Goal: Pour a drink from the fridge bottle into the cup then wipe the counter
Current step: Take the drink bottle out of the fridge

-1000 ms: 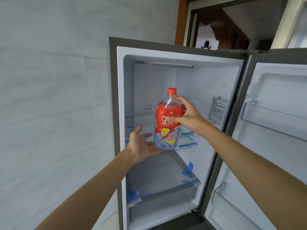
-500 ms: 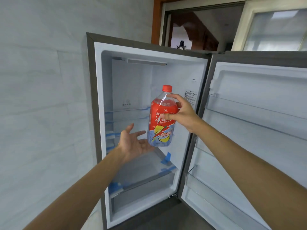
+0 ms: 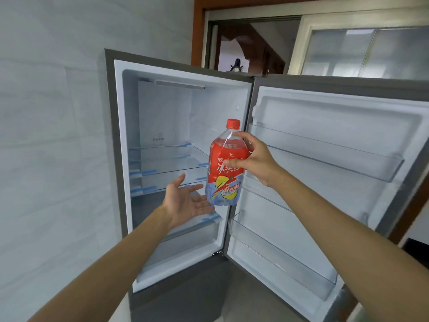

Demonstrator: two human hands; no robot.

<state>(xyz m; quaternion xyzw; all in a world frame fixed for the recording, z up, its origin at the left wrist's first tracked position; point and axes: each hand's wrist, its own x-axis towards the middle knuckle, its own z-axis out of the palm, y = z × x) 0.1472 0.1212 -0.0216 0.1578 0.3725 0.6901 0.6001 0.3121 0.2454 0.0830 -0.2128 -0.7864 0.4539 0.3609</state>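
Bottle (image 3: pixel 224 168) in the middle of the frame, then: that was where the head view found it, held up in the air in front of the open fridge (image 3: pixel 111 135), just ahead of the cabinet's right edge. It stood nearly upright, its red cap (image 3: pixel 233 123) on top and a red and pale blue label reading "Ice Tea" turned towards the camera.

The right hand (image 3: pixel 256 159) came in from the lower right and grasped the bottle at its shoulder and upper label, thumb across the front, fingers wrapped round the far side. The left hand (image 3: pixel 185 201) reached up from the lower left and lay released, palm up with fingers straight, just under and beside the bottle's base. Whether its fingertips actually touched the plastic I could not tell.

Behind the hands, the fridge's white inside showed glass shelves (image 3: pixel 167 163) at centre left, their edges marked with strips of blue tape (image 3: pixel 144 190), and a clear drawer (image 3: pixel 185 235) lower down. The fridge door (image 3: pixel 325 108) was swung wide to the right of the frame, with clear door shelves (image 3: pixel 325 156) running across it.

A pale tiled wall (image 3: pixel 46 135) filled the left of the frame. Along the top stood a brown wooden door frame (image 3: pixel 197 31) and, to the upper right, a frosted window (image 3: pixel 359 49). A small dark figure (image 3: pixel 236 65) sat on top of the fridge, too small to make out.
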